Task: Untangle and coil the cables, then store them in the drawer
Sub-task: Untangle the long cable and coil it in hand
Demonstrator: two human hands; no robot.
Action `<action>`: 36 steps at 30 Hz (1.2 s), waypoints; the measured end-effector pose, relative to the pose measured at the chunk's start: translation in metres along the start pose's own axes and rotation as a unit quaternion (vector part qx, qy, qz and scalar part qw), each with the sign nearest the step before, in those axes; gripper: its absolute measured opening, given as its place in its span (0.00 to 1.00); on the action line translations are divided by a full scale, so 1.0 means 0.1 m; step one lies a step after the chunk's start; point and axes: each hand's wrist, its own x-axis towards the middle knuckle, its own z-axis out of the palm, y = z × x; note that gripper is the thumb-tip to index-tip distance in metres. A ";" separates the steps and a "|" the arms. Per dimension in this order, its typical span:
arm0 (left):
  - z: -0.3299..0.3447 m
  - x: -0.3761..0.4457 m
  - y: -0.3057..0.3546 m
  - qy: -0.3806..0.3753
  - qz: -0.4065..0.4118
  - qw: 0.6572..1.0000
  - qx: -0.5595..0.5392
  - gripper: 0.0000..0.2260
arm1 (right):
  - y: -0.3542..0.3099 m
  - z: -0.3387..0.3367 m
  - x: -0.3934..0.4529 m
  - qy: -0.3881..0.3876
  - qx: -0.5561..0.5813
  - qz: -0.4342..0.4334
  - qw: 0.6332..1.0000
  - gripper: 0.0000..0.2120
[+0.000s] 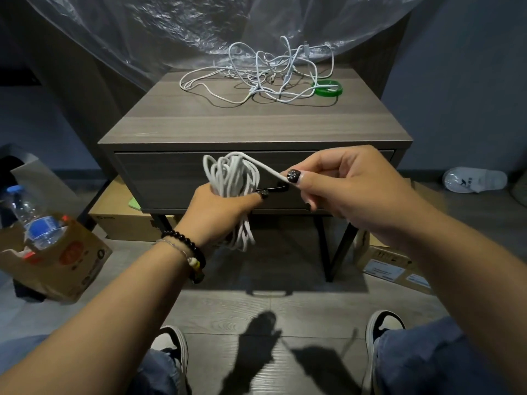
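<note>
In front of the closed drawer (176,178), a left hand (219,212) is gripping a white cable coil (232,178), its fingers wrapped tight and its loops running from 12 to 6 o'clock. The right hand (339,183) is pinching the coil's loose end between thumb and fingertips, pulling it toward 4 o'clock. More tangled cables (262,72) are lying on the nightstand (256,124) at 12 o'clock.

Two hands are showing: left hand (219,212), right hand (342,189). One coiled white cable (231,178) is sitting at frame centre, one tangled cable pile (256,75) at upper centre, strand count indeterminable. One green ring (328,88), one water bottle (31,220), three cardboard boxes visible.
</note>
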 end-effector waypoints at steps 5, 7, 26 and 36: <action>0.02 -0.04 0.08 -0.036 -0.016 0.992 -0.122 0.12 | -0.02 0.07 -0.05 -0.053 -0.006 -0.016 0.998 0.09; 0.02 -0.02 0.08 -0.027 -0.019 0.989 -0.142 0.15 | -0.04 0.08 -0.07 -0.058 -0.003 -0.019 0.998 0.10; 0.01 0.02 0.03 -0.248 0.002 0.895 -0.371 0.34 | -0.10 0.16 -0.12 0.099 0.163 -0.027 0.981 0.11; 0.10 -0.05 0.08 -0.226 -0.047 0.899 -0.373 0.42 | 0.17 0.50 -0.32 0.062 -0.254 -0.202 0.944 0.13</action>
